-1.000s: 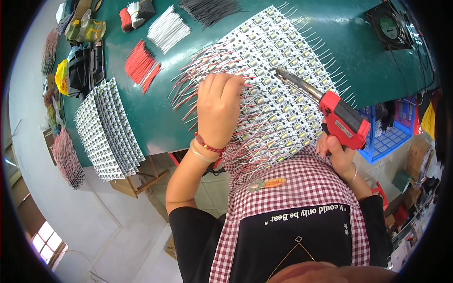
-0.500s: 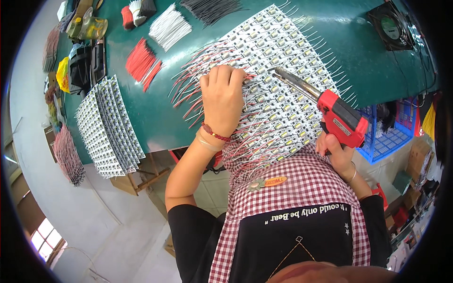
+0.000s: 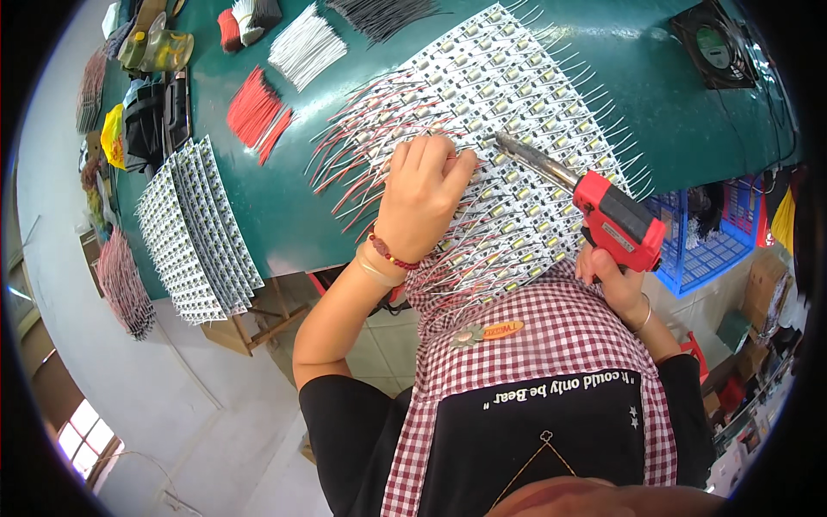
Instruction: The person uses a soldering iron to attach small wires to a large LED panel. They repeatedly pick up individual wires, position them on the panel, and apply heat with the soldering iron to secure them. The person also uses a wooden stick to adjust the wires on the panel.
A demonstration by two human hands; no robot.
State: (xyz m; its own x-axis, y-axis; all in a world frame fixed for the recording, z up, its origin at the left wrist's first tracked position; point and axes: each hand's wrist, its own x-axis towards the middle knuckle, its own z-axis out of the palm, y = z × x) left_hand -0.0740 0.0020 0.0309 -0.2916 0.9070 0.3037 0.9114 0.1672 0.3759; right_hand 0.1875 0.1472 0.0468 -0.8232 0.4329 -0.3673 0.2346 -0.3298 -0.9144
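A large white panel of small LED circuit boards [image 3: 508, 112] lies on the green table [image 3: 284, 207], with red and white wires sticking out along its left and right edges. My left hand [image 3: 422, 198] rests on the panel's left part, fingertips pinching a wire at a board. My right hand [image 3: 616, 276] grips a red soldering gun [image 3: 616, 220] whose metal tip points at the board just right of my left fingers.
A stack of more LED panels [image 3: 194, 233] hangs over the table's left edge. Bundles of red wires [image 3: 254, 112], white wires [image 3: 301, 52] and black wires [image 3: 379, 13] lie at the back. A small fan [image 3: 715, 43] sits back right. A blue crate [image 3: 706, 233] stands right.
My left hand has slid up and to the right along the panel, toward the soldering tip. The soldering gun has stayed about where it was.
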